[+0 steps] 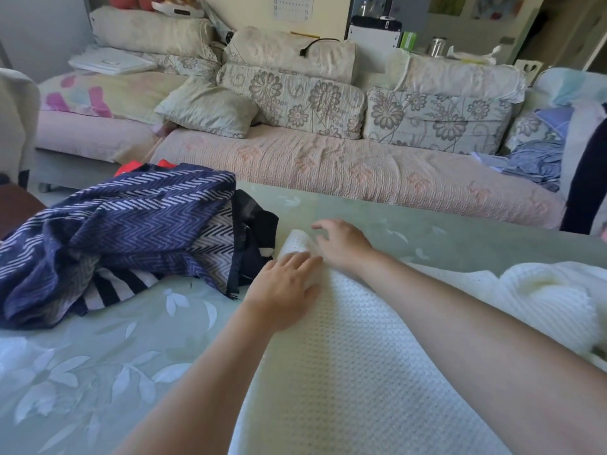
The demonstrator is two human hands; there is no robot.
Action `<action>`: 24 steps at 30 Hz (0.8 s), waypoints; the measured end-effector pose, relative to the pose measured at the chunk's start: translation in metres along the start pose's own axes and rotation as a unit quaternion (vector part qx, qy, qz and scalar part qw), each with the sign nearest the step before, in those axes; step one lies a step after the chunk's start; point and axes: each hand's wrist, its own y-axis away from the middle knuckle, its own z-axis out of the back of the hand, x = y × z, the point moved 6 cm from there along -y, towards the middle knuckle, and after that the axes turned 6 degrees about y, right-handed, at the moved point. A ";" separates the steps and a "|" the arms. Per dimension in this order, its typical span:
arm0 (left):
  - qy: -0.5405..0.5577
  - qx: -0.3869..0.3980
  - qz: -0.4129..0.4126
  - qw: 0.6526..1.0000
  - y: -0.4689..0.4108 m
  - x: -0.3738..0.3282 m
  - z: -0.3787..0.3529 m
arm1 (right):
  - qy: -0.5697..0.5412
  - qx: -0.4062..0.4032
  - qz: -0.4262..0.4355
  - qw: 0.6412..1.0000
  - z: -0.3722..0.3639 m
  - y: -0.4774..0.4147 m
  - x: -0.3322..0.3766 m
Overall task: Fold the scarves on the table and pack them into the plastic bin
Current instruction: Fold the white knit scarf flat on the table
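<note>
A white knitted scarf (354,356) lies spread across the table from its middle toward the near right, with a bunched part at the far right. My left hand (282,290) lies flat on the scarf's far end, fingers straight. Just beyond it, my right hand (341,244) rests over the same end with its fingers spread and loosely bent. A heap of other scarves (124,231), navy with a white herringbone pattern over black-and-white striped pieces, sits on the table's left. No plastic bin is in view.
The table (98,366) has a pale green top with white leaf prints. Behind it runs a long sofa (328,165) with floral cushions. Something red (134,167) shows behind the scarf heap. Blue clothes (532,162) lie on the sofa's right end.
</note>
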 end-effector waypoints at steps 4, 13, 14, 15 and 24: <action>-0.053 0.096 0.076 0.991 -0.005 0.005 -0.012 | 0.088 0.122 0.018 0.988 -0.010 0.046 -0.043; -0.035 0.009 0.078 0.996 -0.033 -0.085 0.007 | 0.214 -0.059 -0.040 0.974 0.099 0.147 -0.157; -0.017 -0.008 0.052 0.998 -0.036 -0.101 0.009 | 0.188 -0.105 -0.044 0.976 0.114 0.160 -0.169; -0.003 -0.022 0.025 0.999 -0.038 -0.118 0.011 | 0.162 -0.158 -0.048 0.973 0.129 0.175 -0.181; 0.169 -0.069 -0.202 0.962 -0.007 -0.300 0.003 | 0.076 -0.162 -0.189 0.966 0.164 0.275 -0.280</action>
